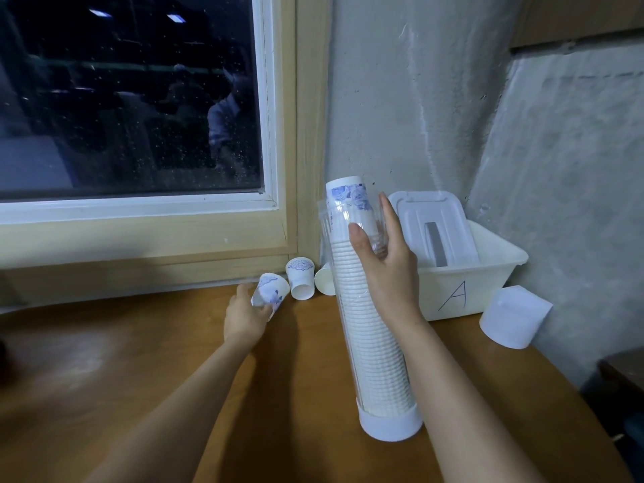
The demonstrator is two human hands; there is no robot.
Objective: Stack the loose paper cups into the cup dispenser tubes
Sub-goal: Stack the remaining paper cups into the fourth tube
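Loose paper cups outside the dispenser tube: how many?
3. Held cup in the left hand; middle cup by the window frame; white cup right of it, partly behind the dispenser tube. Others may hide behind the tube.

A large window of dark glass [132, 99] fills the upper left. Two small rectangular ceiling lights [176, 18] are reflected near the top of the window. A narrow white frame [139, 207] edges the glass, set inside a wider pale wooden surround [146, 238]. To the right of the window rises a rough grey plaster wall [418, 99], with a brown board [575, 15] across its top corner. Below the window lies a glossy brown wooden table [104, 378], dimly lit and faintly shining.
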